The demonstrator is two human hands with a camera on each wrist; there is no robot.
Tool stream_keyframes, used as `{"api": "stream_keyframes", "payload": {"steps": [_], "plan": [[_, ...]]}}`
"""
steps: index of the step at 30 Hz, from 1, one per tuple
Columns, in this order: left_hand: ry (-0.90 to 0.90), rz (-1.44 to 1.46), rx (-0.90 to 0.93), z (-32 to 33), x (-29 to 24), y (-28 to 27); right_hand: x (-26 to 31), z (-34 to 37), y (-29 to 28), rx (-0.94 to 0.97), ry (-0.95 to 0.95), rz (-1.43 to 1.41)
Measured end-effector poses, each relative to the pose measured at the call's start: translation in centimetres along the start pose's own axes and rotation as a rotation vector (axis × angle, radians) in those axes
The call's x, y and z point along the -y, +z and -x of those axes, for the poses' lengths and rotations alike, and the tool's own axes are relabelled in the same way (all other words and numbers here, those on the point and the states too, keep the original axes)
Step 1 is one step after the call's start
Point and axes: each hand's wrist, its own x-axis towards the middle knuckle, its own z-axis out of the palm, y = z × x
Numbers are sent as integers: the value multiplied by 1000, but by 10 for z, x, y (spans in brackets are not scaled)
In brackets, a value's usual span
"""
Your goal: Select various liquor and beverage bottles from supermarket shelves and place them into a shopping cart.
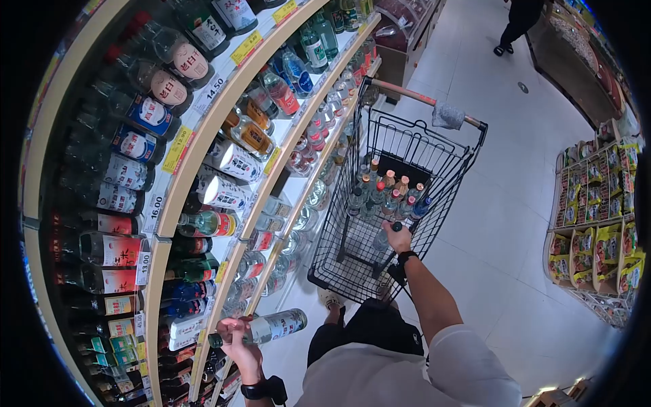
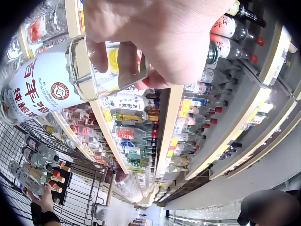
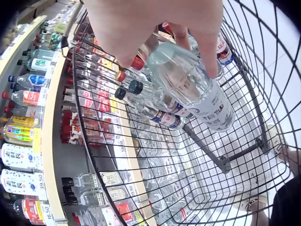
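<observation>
My left hand (image 1: 237, 342) grips a clear glass bottle (image 1: 278, 325) by its neck, beside the lower shelves and outside the cart. In the left wrist view this bottle lies tilted, its white label with red and dark characters facing the camera. My right hand (image 1: 398, 237) reaches into the shopping cart (image 1: 400, 90) and holds another clear bottle (image 3: 188, 80) by its upper end, the fingers coming down around it. That bottle has a white label and leans in the right wrist view. Several other bottles (image 1: 376, 193) with red, orange and dark caps stand grouped beside it in the cart.
Long shelves (image 1: 163, 224) packed with bottles and price tags run along the left. A grey cloth (image 1: 448, 115) hangs on the cart handle. To the right stands a rack of packaged snacks (image 1: 593, 197). A person in dark trousers (image 1: 522, 27) is farther up the aisle.
</observation>
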Motion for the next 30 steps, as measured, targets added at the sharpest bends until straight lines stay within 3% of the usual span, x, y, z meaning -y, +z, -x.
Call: {"api": "stream_keyframes", "payload": {"steps": [3, 7, 10, 13, 16, 19, 23, 26, 30], "plan": [[-10, -101, -30, 7, -1, 6, -8, -19, 10, -15, 87, 88], [-35, -94, -65, 14, 4, 8, -18, -40, 23, -52, 146, -4], [-63, -119, -82, 15, 9, -1, -35, -55, 37, -167, 84, -101], [-66, -141, -54, 14, 13, -5, -54, -80, 54, -114, 74, -264], [-72, -175, -57, 11, 17, -6, -66, -100, 69, -270, -183, -19], [-79, -181, -66, 10, 15, -3, -71, -107, 78, -283, -282, -38], [-70, -181, -30, 7, 14, -2, -43, -95, 64, -162, -68, -69], [-63, -192, -7, 5, 13, 0, -49, -97, 68, -141, -138, -63], [-64, -182, -12, 3, 15, 0, -43, -102, 73, -82, -78, -136]]}}
